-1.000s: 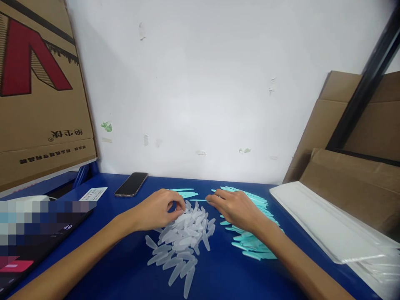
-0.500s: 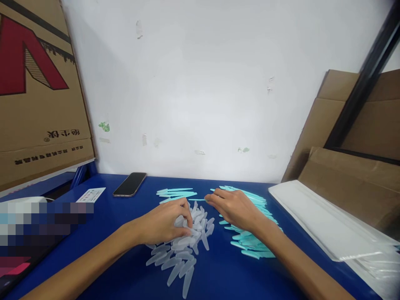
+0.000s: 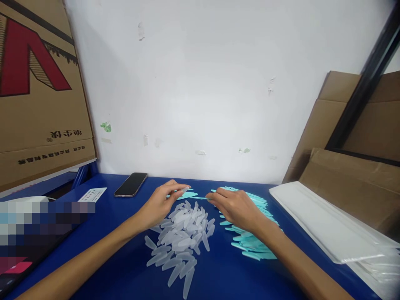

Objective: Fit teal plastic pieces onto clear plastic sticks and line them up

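Note:
My left hand (image 3: 164,202) is raised above the back of a heap of frosted translucent pieces (image 3: 184,229), pinching one translucent piece (image 3: 185,190) between thumb and fingers. Behind it, several thin teal pieces (image 3: 190,194) lie partly hidden on the blue table. My right hand (image 3: 229,203) is closed at the fingertips on the end of a thin teal piece (image 3: 201,198) that points left. Under and beside my right hand and forearm spreads a pile of teal pieces (image 3: 253,241).
A phone (image 3: 131,184) and a white card (image 3: 93,194) lie at the back left of the blue table (image 3: 125,266). White plastic-wrapped sheets (image 3: 328,225) lie on the right. Cardboard (image 3: 353,187) leans behind them, and a large box (image 3: 46,112) stands at the left.
My left hand has lifted off the translucent heap and moved back and left with one piece in its fingers. My right hand has stayed almost in place.

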Available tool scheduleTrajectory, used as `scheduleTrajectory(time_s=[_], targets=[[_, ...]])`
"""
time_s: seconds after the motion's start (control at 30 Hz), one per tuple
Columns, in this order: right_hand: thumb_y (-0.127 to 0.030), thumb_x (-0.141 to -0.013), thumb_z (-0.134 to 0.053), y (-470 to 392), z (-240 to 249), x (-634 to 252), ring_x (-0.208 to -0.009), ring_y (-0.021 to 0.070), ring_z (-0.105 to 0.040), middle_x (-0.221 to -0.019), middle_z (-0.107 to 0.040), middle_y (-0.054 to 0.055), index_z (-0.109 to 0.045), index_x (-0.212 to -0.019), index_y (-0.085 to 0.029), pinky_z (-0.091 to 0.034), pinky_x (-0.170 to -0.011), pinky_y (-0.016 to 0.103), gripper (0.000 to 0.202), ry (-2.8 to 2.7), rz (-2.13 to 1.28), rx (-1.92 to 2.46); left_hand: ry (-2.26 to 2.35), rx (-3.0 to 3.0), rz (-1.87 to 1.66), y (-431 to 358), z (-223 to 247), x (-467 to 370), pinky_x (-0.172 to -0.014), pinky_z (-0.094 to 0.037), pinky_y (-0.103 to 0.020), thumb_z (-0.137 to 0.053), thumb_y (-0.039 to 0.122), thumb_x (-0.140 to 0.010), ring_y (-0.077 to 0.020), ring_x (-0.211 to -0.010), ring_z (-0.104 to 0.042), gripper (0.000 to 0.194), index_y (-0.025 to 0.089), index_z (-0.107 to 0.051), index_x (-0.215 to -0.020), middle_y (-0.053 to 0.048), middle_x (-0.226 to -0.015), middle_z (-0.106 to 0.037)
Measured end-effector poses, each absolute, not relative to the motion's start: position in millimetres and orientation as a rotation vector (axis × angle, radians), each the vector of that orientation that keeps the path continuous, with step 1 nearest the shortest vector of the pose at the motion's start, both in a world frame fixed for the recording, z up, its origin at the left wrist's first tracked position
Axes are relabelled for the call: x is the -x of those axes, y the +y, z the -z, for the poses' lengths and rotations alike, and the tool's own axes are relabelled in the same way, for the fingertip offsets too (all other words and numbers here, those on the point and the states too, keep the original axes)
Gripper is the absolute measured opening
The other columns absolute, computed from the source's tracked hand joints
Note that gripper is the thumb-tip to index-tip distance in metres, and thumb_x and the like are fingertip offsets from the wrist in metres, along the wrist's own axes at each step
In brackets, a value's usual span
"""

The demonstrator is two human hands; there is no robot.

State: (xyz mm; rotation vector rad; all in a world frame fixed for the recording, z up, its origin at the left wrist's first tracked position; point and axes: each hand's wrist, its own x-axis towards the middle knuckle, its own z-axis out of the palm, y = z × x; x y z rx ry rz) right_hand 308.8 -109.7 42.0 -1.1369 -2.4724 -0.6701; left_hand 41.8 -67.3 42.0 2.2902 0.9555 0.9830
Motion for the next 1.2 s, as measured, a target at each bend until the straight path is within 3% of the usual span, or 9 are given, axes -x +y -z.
scheduleTrajectory(time_s=[0.17, 0.3, 0.73, 1.2], targets=[[-0.027, -0.104, -0.040, -112, -41, -303, -0.063, 0.0117, -0.056, -0.086, -0.066, 0.001, -0.059, -0.119, -0.022, -0.022, -0.051, 0.028, 0.025, -2.496, 0.587, 1.119, 0.923, -1.940, -0.994, -64, -38, -43, -0.055, -0.048, -0.025, -0.056, 0.051, -0.092, -0.0215, -0.089, -0.064, 0.036, 0.019, -0.062, -0.105, -0.008, -0.102, -0.069], [-0.030, -0.104, -0.040, -112, -39, -301, -0.064, 0.0117, -0.058, -0.087, -0.067, 0.001, -0.061, -0.117, -0.023, -0.026, -0.053, 0.026, 0.025, -2.447, 0.511, 1.152, 0.841, -1.807, -0.941, -65, -38, -45, -0.058, -0.051, -0.026, -0.063, 0.048, -0.088, -0.0224, -0.089, -0.068, 0.035, 0.017, -0.058, -0.103, -0.009, -0.092, -0.073], [-0.030, -0.103, -0.042, -114, -40, -300, -0.062, 0.0108, -0.060, -0.092, -0.071, 0.002, -0.062, -0.117, -0.023, -0.035, -0.057, 0.025, 0.025, -2.303, 0.346, 1.109, 0.810, -1.738, -0.908, -66, -35, -46, -0.050, -0.044, -0.022, -0.065, 0.048, -0.087, -0.0231, -0.090, -0.072, 0.034, 0.018, -0.056, -0.101, -0.009, -0.085, -0.075], [-0.030, -0.104, -0.042, -115, -40, -298, -0.062, 0.0101, -0.060, -0.093, -0.071, 0.002, -0.062, -0.117, -0.022, -0.035, -0.055, 0.024, 0.025, -2.285, 0.321, 1.108, 0.801, -1.686, -0.891, -68, -43, -44, -0.047, -0.041, -0.020, -0.067, 0.047, -0.087, -0.0238, -0.090, -0.073, 0.035, 0.017, -0.057, -0.101, -0.013, -0.099, -0.075]])
